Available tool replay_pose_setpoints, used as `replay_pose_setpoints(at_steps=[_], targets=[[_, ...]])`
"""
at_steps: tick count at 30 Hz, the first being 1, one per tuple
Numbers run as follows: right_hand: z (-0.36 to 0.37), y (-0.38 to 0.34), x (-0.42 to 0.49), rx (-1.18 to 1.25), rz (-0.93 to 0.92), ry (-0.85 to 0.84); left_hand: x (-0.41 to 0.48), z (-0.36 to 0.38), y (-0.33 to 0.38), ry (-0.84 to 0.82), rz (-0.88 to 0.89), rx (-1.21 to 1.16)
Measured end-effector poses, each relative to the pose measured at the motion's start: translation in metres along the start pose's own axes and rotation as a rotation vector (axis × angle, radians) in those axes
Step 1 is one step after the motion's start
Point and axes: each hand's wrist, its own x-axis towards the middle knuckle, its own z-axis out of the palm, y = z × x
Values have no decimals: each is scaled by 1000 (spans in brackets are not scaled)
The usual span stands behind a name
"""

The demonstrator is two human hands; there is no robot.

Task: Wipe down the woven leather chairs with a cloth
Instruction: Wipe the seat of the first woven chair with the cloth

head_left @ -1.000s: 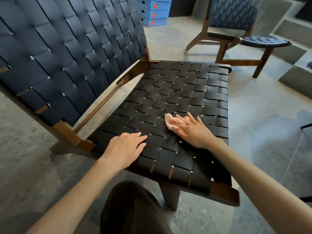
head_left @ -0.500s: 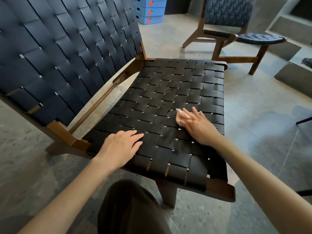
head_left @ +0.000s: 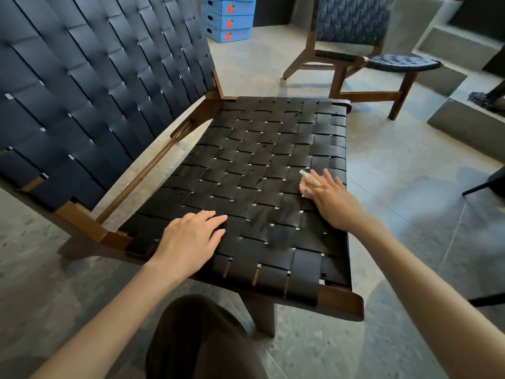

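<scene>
Right hand [head_left: 332,199], cloth [head_left: 304,187] slid right | left hand [head_left: 191,236] stays on seat [head_left: 259,160]

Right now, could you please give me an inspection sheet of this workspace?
Surface: woven seat of the near chair, dark straps, small specks across it.
Job's things: pale cloth on the seat near its right edge; second woven chair behind.
Clutter: nothing seen.
Grips: left hand flat on the seat's front; right hand pressing the cloth, fingers straight.
Cables: nothing seen.
Surroundings: speckled floor, stacked blue boxes, grey steps.
</scene>
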Motion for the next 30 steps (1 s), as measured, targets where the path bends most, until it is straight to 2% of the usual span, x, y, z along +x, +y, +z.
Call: replay_pose_setpoints(at_steps=[2, 6, 8, 10, 14, 16, 20, 22, 24, 26, 28, 30], targets=[[1, -5, 1, 3, -7, 8, 1, 0, 5, -10, 8, -13], [5, -46, -53, 128, -277, -88, 2, -2, 10, -13, 25, -25], [1, -42, -63, 124, -326, -92, 2, -3, 10, -18, 25, -22], [1, -20, -44, 38, -267, -12, 1, -4, 9, -27, 22, -22], [-1, 14, -3, 28, 44, 114, -1, -10, 6, -16, 3, -15], [2, 6, -6, 23, 35, 115, -2, -13, 5, -1, 1, -21], [8, -30, -58, 159, -172, 14, -3, -13, 7, -13, 10, -44], [12, -24, -63, 186, -195, 0, -3, -11, 8, -29, 17, -60], [16, -3, -42, 103, -141, 75, -2, -10, 8, -46, 22, -68], [13, 18, -13, 25, -10, 156, -2, -9, 9, -58, 26, -59], [8, 30, 8, 60, 123, 174, -2, -8, 10, -58, 32, -52], [6, 27, 13, 113, 157, 172, -3, -8, 12, -55, 42, -57]])
